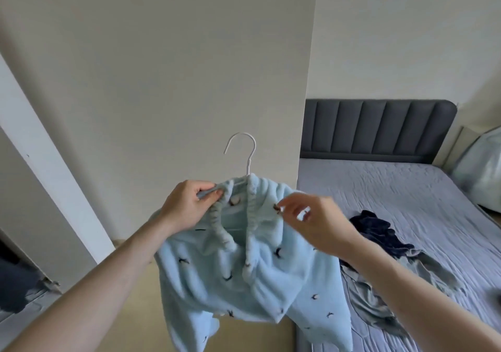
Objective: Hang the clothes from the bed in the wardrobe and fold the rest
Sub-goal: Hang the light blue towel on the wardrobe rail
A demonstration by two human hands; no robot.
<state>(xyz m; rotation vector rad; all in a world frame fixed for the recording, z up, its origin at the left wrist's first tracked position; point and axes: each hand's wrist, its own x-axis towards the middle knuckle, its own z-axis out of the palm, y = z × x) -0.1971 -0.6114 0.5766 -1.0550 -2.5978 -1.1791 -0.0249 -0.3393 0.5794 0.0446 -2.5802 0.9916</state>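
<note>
The light blue top (244, 265) is on the white hanger (245, 151) but not yet in the wardrobe, the left hand (187, 205) pinching its collar, the right hand (306, 216) loosely curled by the shoulder (contact unclear), while dark clothes (379, 232) wait on the bed (393, 189).

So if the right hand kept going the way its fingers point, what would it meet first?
Probably the right shoulder of the light blue top: the right hand points left at it, fingertips about touching the fabric. Depth is unclear.
</note>
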